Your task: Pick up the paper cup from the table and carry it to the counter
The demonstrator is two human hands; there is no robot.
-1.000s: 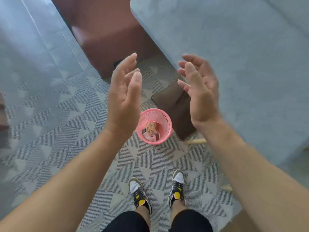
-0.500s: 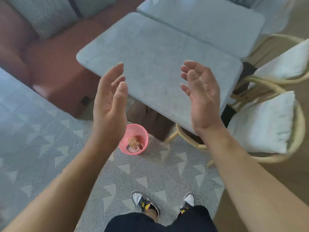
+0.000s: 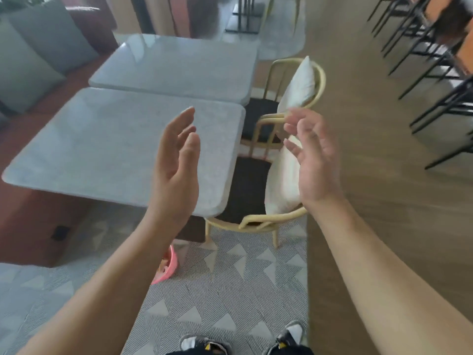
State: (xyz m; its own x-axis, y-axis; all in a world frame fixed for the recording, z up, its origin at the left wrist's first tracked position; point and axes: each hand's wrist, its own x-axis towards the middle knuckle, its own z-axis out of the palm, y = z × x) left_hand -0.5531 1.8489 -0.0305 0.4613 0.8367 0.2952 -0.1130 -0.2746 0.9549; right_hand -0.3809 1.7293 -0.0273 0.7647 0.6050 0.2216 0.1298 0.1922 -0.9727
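The near tabletop point(image 3: 107, 149) is a grey stone slab with rounded corners, butted against a second tabletop point(image 3: 179, 65) beyond it; both carry nothing that shows. To their left runs a brown sofa point(image 3: 30, 221) with grey cushions, and to their right two cane chairs stand with white cushions, the near chair point(image 3: 258, 221) tucked close to the slab's right edge. A patterned rug point(image 3: 230, 290) covers the floor below, giving way to bare wood on the right, where there is open room to step before the black chair legs farther off. The left hand point(image 3: 176, 170) is raised over the near tabletop's right end, its fingers point(image 3: 184, 121) straight and together, holding nothing; the right hand point(image 3: 314, 160) is raised in front of the near chair, fingers loosely spread and empty (blur softens their tips). Palms face each other, well apart. The pink basket point(image 3: 166, 265) sits on the rug by the table's foot, half hidden behind the left forearm. Judging by this, nothing is in hand and no thing on the tabletops awaits handling.
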